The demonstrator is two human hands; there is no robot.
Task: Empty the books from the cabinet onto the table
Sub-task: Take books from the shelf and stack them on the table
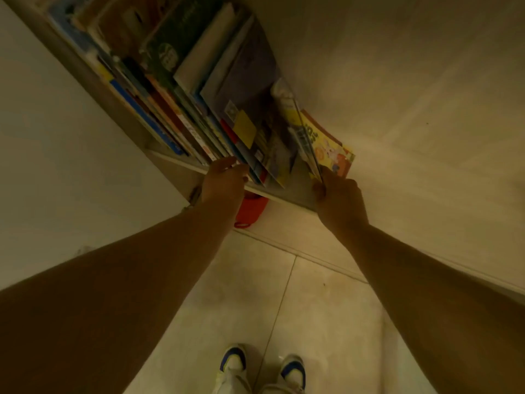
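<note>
While I stand facing the cabinet [170, 160], both my arms reach up toward the shelf edge at frame centre. My left hand [224, 180] sits at the bottom ends of the packed books [181, 118], fingers [227, 162] lying fairly straight against the spines, not wrapped round any single one as far as I can tell. My right hand [339, 196] is right of centre, fingers curled, pinching the lower corner of a thin yellow-orange picture book [326, 146] that leans out to the right, apart from the main row. Row of books runs from upper left of the frame down to centre, tilted, dense, many colours; a yellow sticky label [244, 129] shows on one cover. Red object [251, 207] sits below the shelf edge, partly hidden behind my left wrist, what it is unclear. Tiled floor [255, 294] fills lower centre; my two white-and-blue shoes [262, 368] at the bottom edge. Table not in view. Lighting dim.
</note>
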